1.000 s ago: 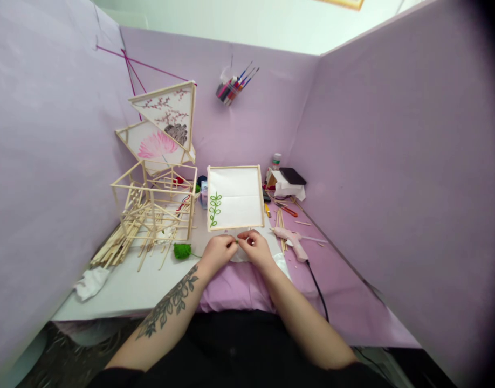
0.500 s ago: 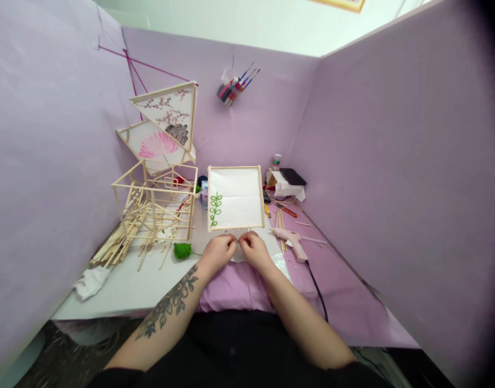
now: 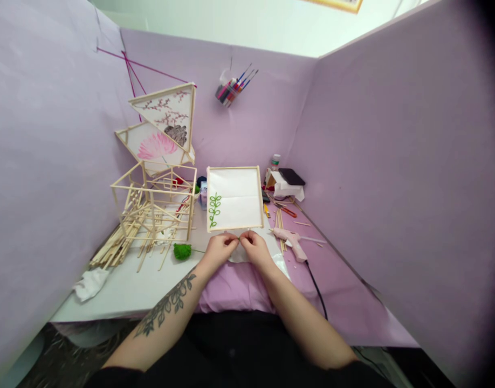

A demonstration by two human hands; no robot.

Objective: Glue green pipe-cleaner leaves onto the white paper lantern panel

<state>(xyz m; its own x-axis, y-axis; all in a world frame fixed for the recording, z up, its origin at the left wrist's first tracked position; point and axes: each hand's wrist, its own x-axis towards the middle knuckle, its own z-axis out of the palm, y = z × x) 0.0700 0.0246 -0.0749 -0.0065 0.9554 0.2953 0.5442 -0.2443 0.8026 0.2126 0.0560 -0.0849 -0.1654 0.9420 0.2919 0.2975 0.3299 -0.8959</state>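
Observation:
My left hand [image 3: 217,251] and my right hand [image 3: 255,249] meet just below the near edge of a square wooden frame [image 3: 234,198] covered in white paper. Both hands pinch a thin green strand [image 3: 239,238] between their fingertips. A green leafy stem pattern [image 3: 214,209] lies on the paper's left side. A small green yarn ball [image 3: 182,251] sits left of my left hand, its thread running towards my fingers. A white sheet [image 3: 238,254] lies under my hands.
A stick-built house frame [image 3: 154,207] with painted paper roof panels [image 3: 166,126] stands at the left over loose sticks [image 3: 110,249]. A pink glue gun [image 3: 290,241] with black cord lies at the right. Clutter [image 3: 286,183] fills the back right corner. Lilac walls enclose the desk.
My hands have edged slightly forward towards the frame's near edge and drawn closer together, still pinching the green strand.

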